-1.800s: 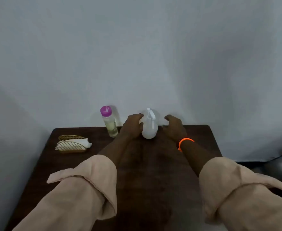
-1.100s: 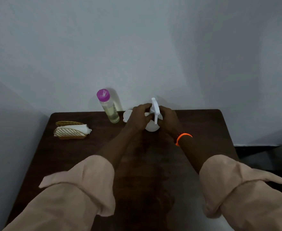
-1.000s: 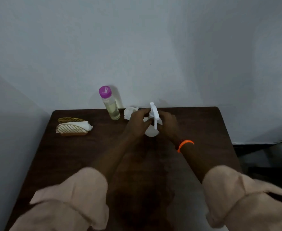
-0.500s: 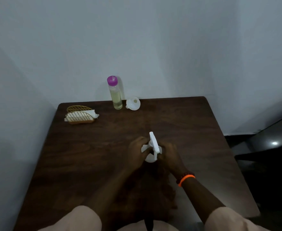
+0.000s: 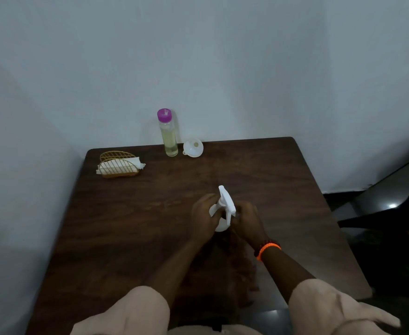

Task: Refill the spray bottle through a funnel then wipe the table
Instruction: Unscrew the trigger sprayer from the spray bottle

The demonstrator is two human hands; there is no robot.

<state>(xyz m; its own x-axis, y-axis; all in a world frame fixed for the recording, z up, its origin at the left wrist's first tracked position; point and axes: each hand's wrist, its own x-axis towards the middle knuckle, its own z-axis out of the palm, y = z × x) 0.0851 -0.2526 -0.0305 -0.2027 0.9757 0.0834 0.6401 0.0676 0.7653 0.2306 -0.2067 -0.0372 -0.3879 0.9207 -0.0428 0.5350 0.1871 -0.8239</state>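
- Head view: the white spray bottle (image 5: 223, 213) stands near the middle of the dark wooden table (image 5: 130, 238), its trigger head pointing away from the person.
- The left hand (image 5: 202, 217) is wrapped round the bottle's body on one side; the right hand (image 5: 247, 222) is closed against the other side by the neck. Both grip the bottle.
- Judged step: getting the trigger head off, before any pouring. The next move likely calls for one hand to steady the body while the other twists the collar.
- The white funnel (image 5: 193, 148) and the purple-capped refill bottle (image 5: 168, 135) stand just beside each other at the far edge by the wall, well apart from the hands.
- A wire napkin holder (image 5: 118, 164) with white napkins sits at the far left corner.
- Bare tabletop lies all round the bottle; the right edge is open to the floor.
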